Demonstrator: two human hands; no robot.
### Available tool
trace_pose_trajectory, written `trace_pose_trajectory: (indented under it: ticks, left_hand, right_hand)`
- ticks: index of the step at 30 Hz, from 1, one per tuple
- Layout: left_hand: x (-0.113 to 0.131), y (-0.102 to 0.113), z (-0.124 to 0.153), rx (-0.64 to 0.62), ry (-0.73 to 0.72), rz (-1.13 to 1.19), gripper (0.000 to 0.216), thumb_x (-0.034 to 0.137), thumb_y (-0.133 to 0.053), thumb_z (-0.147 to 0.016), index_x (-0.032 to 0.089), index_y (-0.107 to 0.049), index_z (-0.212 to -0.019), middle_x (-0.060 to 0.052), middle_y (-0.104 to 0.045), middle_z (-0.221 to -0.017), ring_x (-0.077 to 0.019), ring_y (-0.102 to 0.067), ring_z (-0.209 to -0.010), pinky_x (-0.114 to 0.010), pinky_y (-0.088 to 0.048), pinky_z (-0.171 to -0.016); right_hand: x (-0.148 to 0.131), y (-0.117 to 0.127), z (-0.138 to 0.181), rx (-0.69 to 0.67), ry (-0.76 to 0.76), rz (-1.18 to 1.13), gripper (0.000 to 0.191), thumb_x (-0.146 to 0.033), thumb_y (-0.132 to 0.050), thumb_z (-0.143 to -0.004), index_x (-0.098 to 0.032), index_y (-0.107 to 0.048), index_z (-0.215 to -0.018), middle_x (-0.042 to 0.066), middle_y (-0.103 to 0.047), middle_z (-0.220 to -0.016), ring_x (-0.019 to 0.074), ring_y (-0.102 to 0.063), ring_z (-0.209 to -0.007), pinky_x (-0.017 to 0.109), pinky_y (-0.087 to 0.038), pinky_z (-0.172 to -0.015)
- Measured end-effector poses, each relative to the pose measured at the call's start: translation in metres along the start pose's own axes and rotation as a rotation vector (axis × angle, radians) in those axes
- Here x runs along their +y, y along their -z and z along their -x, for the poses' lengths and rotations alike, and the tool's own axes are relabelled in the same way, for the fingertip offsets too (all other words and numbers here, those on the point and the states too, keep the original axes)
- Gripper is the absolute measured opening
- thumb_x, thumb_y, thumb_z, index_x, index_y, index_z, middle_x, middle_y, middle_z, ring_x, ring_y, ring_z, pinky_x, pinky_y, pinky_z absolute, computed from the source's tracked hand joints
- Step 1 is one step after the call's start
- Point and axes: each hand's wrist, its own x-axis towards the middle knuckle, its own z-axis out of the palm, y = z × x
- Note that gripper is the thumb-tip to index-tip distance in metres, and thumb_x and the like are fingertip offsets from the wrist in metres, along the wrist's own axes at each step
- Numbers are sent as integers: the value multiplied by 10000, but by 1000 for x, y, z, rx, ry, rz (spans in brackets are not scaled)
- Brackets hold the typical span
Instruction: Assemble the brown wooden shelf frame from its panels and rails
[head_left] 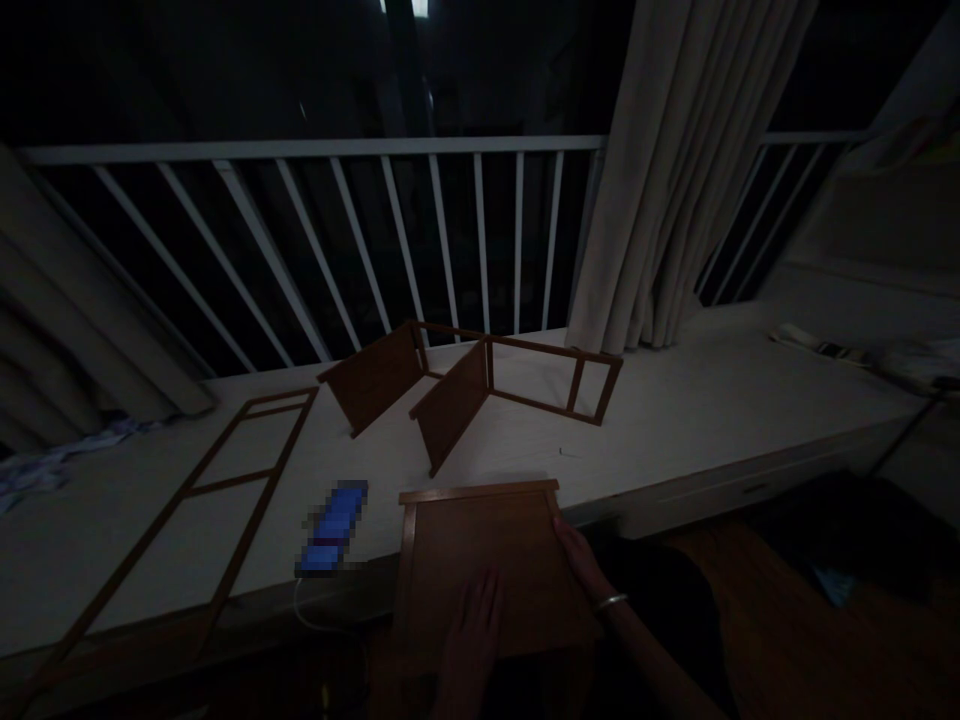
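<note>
A brown wooden shelf board (517,530) with raised strips along its edges is in front of me, its far end by the edge of the white ledge. My left hand (480,605) lies flat on its upper face, fingers stretched out. At the board's right edge, my right hand (579,552) grips the side near the far corner; some of its fingers are hidden. Beyond the board, a partly joined wooden frame (536,345) lies on the ledge with two similar boards (382,378) standing out from it. A ladder-like wooden side frame (229,485) is at the left.
A pixelated blue-screened device (331,530) with a white cable (304,605) lies on the white ledge (660,420), left of the board. A small dark piece (561,452) is on the ledge. Behind stand a white railing (315,150) and curtains (645,190). The room is dim.
</note>
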Motion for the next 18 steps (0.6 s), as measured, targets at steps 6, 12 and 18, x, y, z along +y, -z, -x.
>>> trace_pose_trajectory:
  ticks: [6,12,18]
  left_hand:
    - [-2,6,0,11,-10,-2,503,78,-322,-722,185,-418,-1204,-35,-317,-1328,-166,-316,-1195,-335,-374,-921]
    - [-7,3,4,7,-47,7,491,100,-311,-748,183,-382,-1227,-40,-268,-1351,-156,-286,-1212,-344,-324,-955]
    - [-13,1,4,48,-139,6,457,161,-314,-788,166,-349,-1244,-73,-257,-1353,-169,-287,-1210,-406,-217,-995]
  right_hand:
    - [-4,-2,4,-29,6,-10,607,-662,-497,-572,-164,-616,-898,72,-650,-912,284,-547,-936,430,-389,-847]
    - [0,-1,6,16,-1,-15,612,-655,-514,-559,-163,-610,-911,75,-646,-920,284,-532,-961,426,-372,-865]
    - [-2,-4,9,105,20,-41,673,-693,-472,-549,-132,-611,-894,74,-648,-897,267,-541,-934,394,-383,-850]
